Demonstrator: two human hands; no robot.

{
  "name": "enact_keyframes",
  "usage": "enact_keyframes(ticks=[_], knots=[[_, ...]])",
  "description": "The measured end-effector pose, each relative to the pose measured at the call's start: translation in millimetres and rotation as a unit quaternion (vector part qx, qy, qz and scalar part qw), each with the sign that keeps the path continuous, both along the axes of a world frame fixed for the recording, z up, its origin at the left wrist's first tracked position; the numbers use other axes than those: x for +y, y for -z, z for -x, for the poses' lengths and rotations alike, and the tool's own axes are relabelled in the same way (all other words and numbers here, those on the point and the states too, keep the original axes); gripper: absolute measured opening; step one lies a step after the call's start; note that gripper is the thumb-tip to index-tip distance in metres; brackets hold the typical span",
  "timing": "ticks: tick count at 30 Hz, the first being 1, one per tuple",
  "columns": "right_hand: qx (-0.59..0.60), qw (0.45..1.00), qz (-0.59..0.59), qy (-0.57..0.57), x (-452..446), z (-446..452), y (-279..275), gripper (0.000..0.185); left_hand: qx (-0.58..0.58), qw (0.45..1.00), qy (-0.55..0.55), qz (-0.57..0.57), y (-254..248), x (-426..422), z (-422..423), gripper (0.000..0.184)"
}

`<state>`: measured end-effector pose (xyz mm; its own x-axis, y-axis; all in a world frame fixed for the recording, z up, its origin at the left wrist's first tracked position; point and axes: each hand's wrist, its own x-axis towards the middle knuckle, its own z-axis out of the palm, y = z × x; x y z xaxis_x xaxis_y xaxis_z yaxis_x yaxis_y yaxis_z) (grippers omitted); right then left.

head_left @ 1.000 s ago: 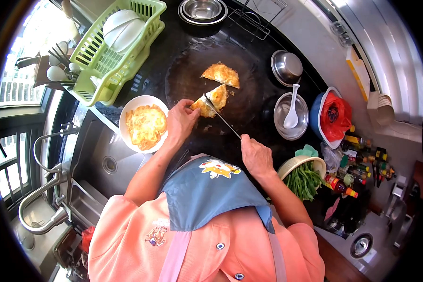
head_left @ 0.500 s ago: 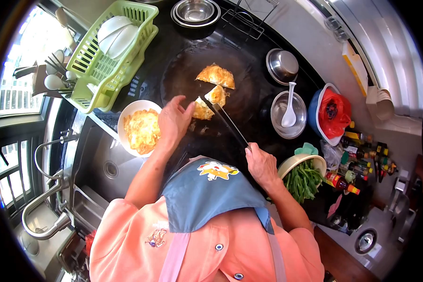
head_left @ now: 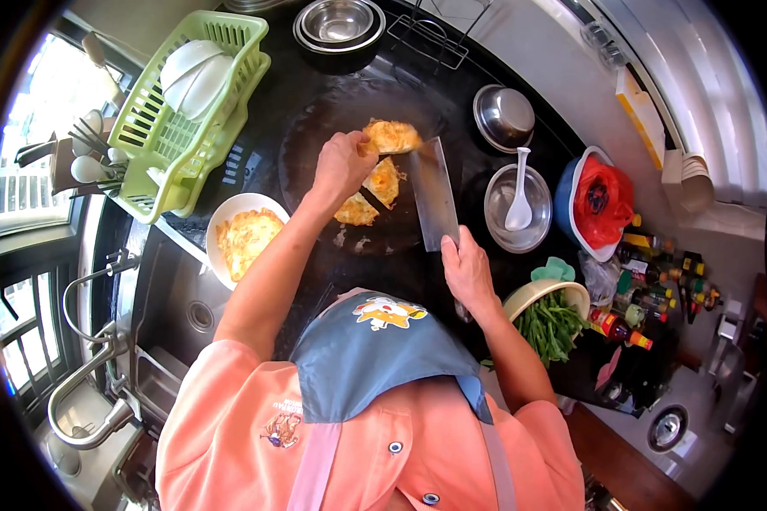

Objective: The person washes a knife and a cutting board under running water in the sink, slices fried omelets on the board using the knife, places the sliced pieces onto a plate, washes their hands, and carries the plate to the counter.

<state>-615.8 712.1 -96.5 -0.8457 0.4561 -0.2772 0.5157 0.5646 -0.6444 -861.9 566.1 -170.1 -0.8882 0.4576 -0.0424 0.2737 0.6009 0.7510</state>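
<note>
My right hand (head_left: 467, 271) is wrapped round the handle of a wide cleaver (head_left: 435, 194). The blade lies flat-side up, its far end by the right end of a browned, egg-like half piece (head_left: 394, 136). At that piece's left end are the bent fingers of my left hand (head_left: 344, 163), touching it. Nearer me on the dark round board (head_left: 311, 140) lie two smaller cut pieces, one (head_left: 383, 182) close to the half and one (head_left: 357, 210) partly beside my left wrist, with a narrow gap between them. A white bowl (head_left: 223, 238) of similar food (head_left: 247, 242) stands left of my forearm.
Back left stands a green dish rack (head_left: 192, 162) with white bowls, above a steel sink (head_left: 175, 294). To the right are a steel bowl (head_left: 504, 117), another bowl (head_left: 494, 209) with a white spoon (head_left: 520, 200), a blue basin (head_left: 568, 192), green vegetables (head_left: 550, 328) and several bottles.
My left hand has moved up and right to the half piece. The cleaver has come away from the cut pieces to the right, its broad side now showing. The view has shifted slightly.
</note>
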Motion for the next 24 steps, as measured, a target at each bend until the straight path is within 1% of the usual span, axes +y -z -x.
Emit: enact_keyframes(ticks=[1, 4, 6, 9, 12, 15, 18, 21, 24], knots=[[-0.006, 1.0, -0.029, -0.001, 4, 4, 4, 0.022, -0.021, 1.0, 0.004, -0.012, -7, 0, -4, 0.041], [-0.014, 0.993, -0.117, -0.015, 11, 13, 8, 0.02, -0.059, 0.998, -0.01, 0.034, -17, 1, -13, 0.041], [-0.01, 0.984, -0.174, -0.036, 13, 19, -1, 0.017, -0.033, 0.998, -0.038, 0.034, -16, -1, -17, 0.043], [0.036, 0.977, -0.193, -0.08, 16, 28, -9, 0.015, -0.019, 0.997, -0.07, 0.041, -15, 1, -19, 0.044], [0.033, 0.973, -0.198, -0.116, 24, 42, -12, 0.014, -0.006, 0.996, -0.072, 0.056, -14, 8, -18, 0.044], [0.057, 0.967, -0.21, -0.132, 28, 55, -16, 0.014, 0.006, 0.996, -0.071, 0.058, -10, 9, -19, 0.043], [0.126, 0.962, -0.208, -0.12, 24, 69, -22, 0.015, 0.001, 0.996, -0.065, 0.057, -13, 8, -19, 0.042], [-0.037, 0.96, -0.214, -0.175, 30, 77, 1, 0.017, 0.002, 0.996, -0.063, 0.056, -12, 7, -19, 0.041], [-0.041, 0.958, -0.218, -0.18, 30, 82, -1, 0.018, -0.004, 0.996, -0.064, 0.067, -12, 9, -17, 0.04]])
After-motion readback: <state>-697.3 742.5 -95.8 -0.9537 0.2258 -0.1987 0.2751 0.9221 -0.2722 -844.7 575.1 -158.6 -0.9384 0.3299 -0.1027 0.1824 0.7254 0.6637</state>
